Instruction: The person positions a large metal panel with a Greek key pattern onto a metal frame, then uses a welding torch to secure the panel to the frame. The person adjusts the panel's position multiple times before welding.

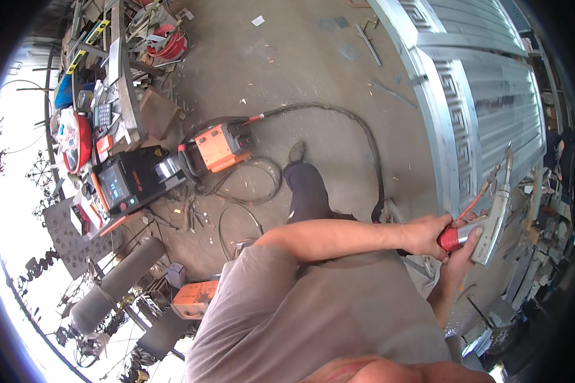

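Observation:
A silver welding gun (pixel 494 223) with a slim pointed nozzle is held at my right side, its tip near the corrugated metal panel (pixel 492 96). My left hand (pixel 426 236), its arm reaching across my body, is closed around the red collar (pixel 450 239) at the rear of the gun's handle. My right hand (pixel 459 256) wraps the handle just in front of it, thumb along the side. A thin orange-red cable (pixel 471 207) runs along the gun toward the nozzle. The fingers' undersides are hidden.
A black hose (pixel 364 127) curves over the floor from an orange and black machine (pixel 220 148), with coiled cables (pixel 262 185) beside it. My foot (pixel 296 152) stands near these. A cluttered shelf with a red bucket (pixel 168 43) is at left, a grey cylinder (pixel 118 284) lower left.

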